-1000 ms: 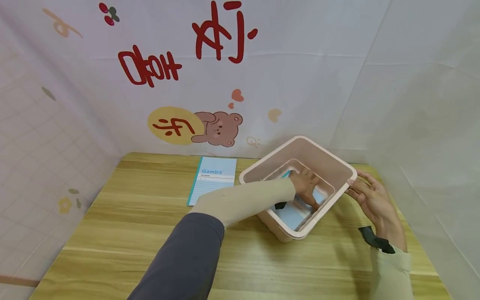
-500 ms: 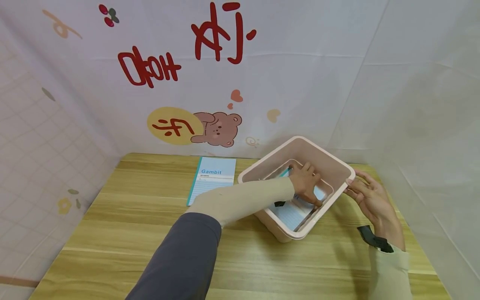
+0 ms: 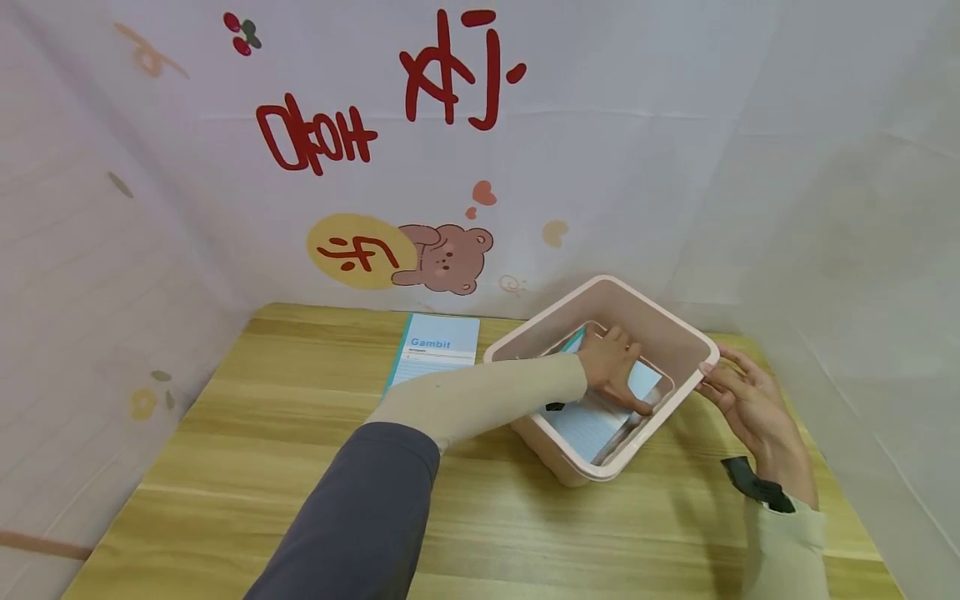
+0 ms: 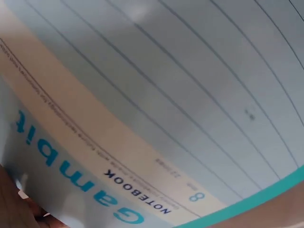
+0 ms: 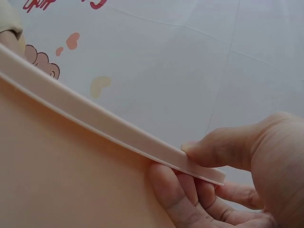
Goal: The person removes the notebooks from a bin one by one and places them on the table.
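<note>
Left hand (image 3: 613,367) over Gambit notebook (image 3: 583,432) inside plastic bin (image 3: 648,321), thumb splayed, grip unclear; right hand (image 3: 757,408) pinches rim (image 5: 109,124); wood-grain table (image 3: 300,467), bear-print backdrop (image 3: 615,175).

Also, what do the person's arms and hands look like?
The left hand and right hand are ungloved. On the left arm, a dark blue-grey sleeve gives way to a cream forearm sleeve, with a black scrap near the wrist. The right arm shows a cream cuff and a black strap.
</note>
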The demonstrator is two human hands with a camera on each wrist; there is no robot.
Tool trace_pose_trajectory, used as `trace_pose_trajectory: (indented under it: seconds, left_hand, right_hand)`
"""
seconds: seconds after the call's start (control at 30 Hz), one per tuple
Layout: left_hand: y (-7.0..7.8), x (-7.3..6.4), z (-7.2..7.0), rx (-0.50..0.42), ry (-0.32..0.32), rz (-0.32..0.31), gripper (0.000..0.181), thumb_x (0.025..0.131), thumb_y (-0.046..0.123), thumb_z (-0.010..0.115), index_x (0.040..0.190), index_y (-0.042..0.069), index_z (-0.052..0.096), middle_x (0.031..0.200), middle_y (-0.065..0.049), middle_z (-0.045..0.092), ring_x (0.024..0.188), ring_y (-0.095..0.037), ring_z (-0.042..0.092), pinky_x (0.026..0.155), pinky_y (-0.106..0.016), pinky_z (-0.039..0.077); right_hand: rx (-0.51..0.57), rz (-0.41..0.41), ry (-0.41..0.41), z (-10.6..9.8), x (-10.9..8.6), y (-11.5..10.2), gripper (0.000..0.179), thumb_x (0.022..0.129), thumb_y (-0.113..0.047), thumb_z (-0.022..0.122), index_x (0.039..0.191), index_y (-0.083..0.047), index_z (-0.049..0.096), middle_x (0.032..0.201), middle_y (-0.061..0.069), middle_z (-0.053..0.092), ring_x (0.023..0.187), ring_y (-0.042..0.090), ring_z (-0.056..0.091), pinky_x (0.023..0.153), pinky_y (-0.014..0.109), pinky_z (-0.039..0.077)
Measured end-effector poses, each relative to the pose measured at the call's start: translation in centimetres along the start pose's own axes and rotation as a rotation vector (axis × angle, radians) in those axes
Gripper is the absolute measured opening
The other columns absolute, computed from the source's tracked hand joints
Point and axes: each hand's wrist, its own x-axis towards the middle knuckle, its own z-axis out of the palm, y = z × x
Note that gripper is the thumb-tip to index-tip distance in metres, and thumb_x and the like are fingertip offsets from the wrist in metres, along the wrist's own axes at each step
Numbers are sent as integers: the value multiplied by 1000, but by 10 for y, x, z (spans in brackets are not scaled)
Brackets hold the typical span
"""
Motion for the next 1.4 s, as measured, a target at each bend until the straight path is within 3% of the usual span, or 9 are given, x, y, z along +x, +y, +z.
trace_pose_trajectory:
  seconds: [0.13, 0.33, 0.43, 0.8, 1.0, 1.13, 1.4]
  left_hand:
    - [2, 2, 1, 27, 48, 37, 95, 71, 99, 43, 133, 28, 40, 132, 9, 50, 129, -9, 43, 112, -50, 33]
    - [3, 10, 5, 87, 157, 119, 77, 77, 94, 40, 112, 25, 41, 116, 10, 54, 110, -10, 49, 97, -37, 34]
    - [1, 10, 3, 112, 179, 134, 74, 78, 93, 37, 109, 25, 41, 112, 11, 54, 105, -10, 48, 92, -33, 32]
    - [-2, 11, -6, 53, 210, 119, 75, 79, 92, 37, 116, 28, 52, 116, 9, 63, 108, -12, 57, 93, -38, 32]
    - [-11, 10, -27, -23, 229, 91, 81, 80, 92, 37, 129, 30, 54, 124, 7, 64, 118, -15, 59, 102, -46, 32]
    - [-19, 8, -44, -13, 228, 64, 90, 79, 94, 34, 141, 30, 48, 136, 6, 63, 129, -20, 58, 110, -53, 32]
    - [-32, 4, -66, -57, 298, 68, 84, 81, 90, 37, 136, 28, 51, 128, 6, 64, 118, -14, 58, 97, -40, 35]
  right_hand:
    - [18, -12, -10, -2, -4, 0, 39, 101, 13, 46, 137, -3, 46, 112, 8, 71, 95, 18, 74, 84, 29, 61]
    - [20, -7, -16, 0, -4, -1, 39, 102, 12, 46, 137, -4, 46, 114, 8, 70, 98, 18, 74, 85, 29, 61]
    - [9, 1, -11, 1, -3, 0, 39, 102, 12, 47, 137, -5, 45, 115, 7, 69, 98, 18, 73, 85, 29, 61]
    - [28, 2, -17, -1, -4, 0, 42, 102, 12, 46, 140, -4, 42, 118, 8, 69, 99, 19, 74, 85, 29, 61]
    - [5, 3, -11, -1, -1, -1, 41, 102, 11, 47, 139, -4, 42, 114, 6, 70, 95, 17, 73, 84, 28, 61]
    - [-19, 3, -11, -1, 1, -2, 41, 102, 10, 47, 140, -2, 37, 114, 6, 71, 95, 16, 74, 84, 28, 60]
    - [-53, 11, -2, 0, 0, -2, 41, 102, 8, 49, 140, -3, 38, 114, 6, 71, 96, 15, 73, 85, 27, 60]
